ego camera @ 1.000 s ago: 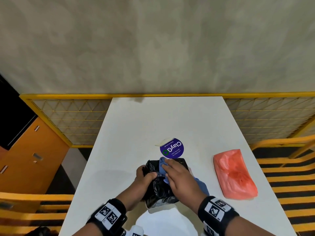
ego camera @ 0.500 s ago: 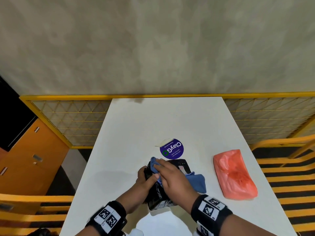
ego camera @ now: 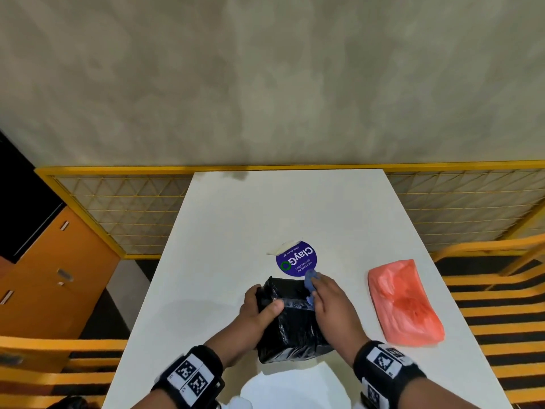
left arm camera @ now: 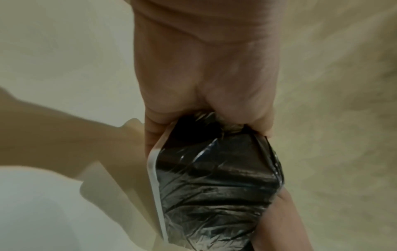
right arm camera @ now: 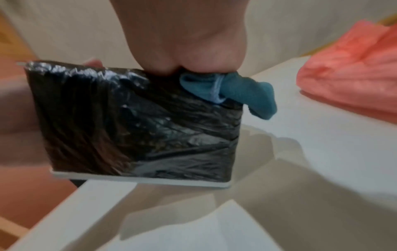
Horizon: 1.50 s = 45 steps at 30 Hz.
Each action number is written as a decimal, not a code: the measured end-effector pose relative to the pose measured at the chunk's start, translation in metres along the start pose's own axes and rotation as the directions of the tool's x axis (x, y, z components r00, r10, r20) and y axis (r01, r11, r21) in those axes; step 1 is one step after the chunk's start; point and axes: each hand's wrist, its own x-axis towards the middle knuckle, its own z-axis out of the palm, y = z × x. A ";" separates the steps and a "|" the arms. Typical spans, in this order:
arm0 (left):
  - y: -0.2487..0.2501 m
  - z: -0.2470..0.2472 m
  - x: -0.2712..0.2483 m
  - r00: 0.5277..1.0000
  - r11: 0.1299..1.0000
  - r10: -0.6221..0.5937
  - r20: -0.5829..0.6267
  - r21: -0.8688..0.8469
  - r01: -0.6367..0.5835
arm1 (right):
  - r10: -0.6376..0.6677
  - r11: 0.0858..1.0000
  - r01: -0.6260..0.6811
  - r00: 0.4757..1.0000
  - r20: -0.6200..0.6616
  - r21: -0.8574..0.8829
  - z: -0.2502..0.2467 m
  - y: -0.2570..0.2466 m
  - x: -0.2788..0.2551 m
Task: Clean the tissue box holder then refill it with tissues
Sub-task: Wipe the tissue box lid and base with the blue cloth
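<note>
The tissue box holder (ego camera: pixel 290 326) is a box wrapped in crinkled black plastic, with a white rim (right arm camera: pixel 139 180) along one edge, and it is held tilted above the white table (ego camera: pixel 265 214). My left hand (ego camera: pixel 259 305) grips its left side (left arm camera: pixel 214 178), thumb over the top. My right hand (ego camera: pixel 327 299) presses a bunched blue cloth (ego camera: pixel 310 279) against the holder's far right upper edge; the cloth (right arm camera: pixel 234 91) pokes out from under my fingers. A red-orange tissue pack (ego camera: pixel 404 302) lies on the table to the right.
A round purple sticker (ego camera: pixel 296 261) with a bit of tape is on the table just beyond the holder. A yellow wire-mesh rail (ego camera: pixel 118 211) borders the table's far end. Yellow chairs (ego camera: pixel 498 290) stand on both sides and an orange cabinet (ego camera: pixel 53 278) at left.
My right hand has slid the blue cloth from the holder's top left over to its far right edge, and the cloth is now bunched under the fingers. The left hand keeps its grip.
</note>
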 end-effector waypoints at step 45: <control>-0.010 -0.002 -0.013 0.998 0.976 -0.009 0.067 -0.214 0.023 | -0.624 0.773 0.633 0.770 0.135 -0.040 -0.006 -0.013 -0.062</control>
